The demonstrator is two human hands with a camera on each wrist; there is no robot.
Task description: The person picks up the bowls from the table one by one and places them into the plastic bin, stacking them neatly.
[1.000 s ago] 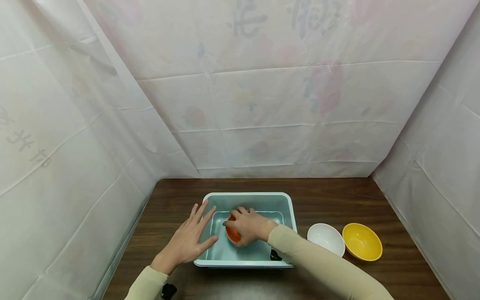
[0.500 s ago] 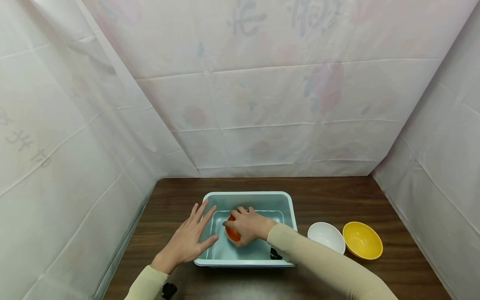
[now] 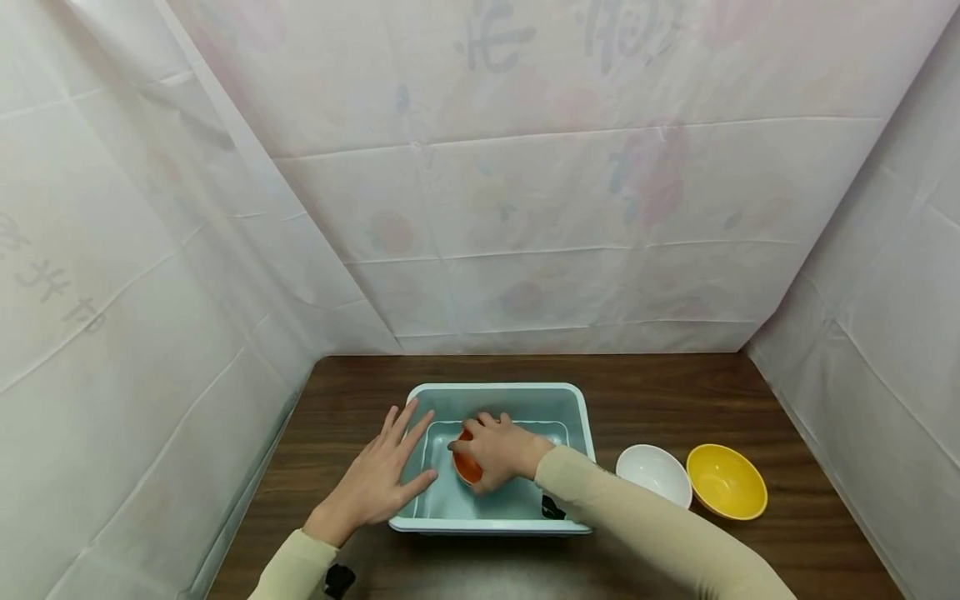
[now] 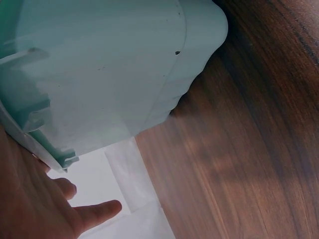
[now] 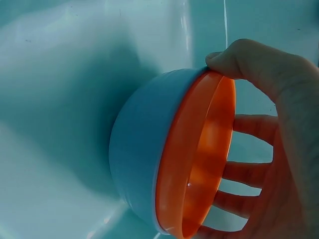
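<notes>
In the head view, my right hand [image 3: 504, 454] reaches into the light blue plastic basin [image 3: 491, 527] and grips the rim of an orange bowl [image 3: 467, 468]. The right wrist view shows that orange bowl [image 5: 172, 191] sitting inside a blue bowl [image 5: 139, 144], both tilted. My thumb presses one side of the orange rim, and the fingers lie against the other side. My left hand [image 3: 373, 483] is spread over the basin's left rim, its fingers straight. Seen from the left wrist, that hand [image 4: 35, 199] is beside the basin's outer wall [image 4: 104, 79].
Right of the basin, a white bowl [image 3: 654, 475] and a yellow bowl [image 3: 726, 482] stand side by side on the brown wooden table [image 3: 667, 400]. White sheeting [image 3: 570, 217] hangs behind and on both sides.
</notes>
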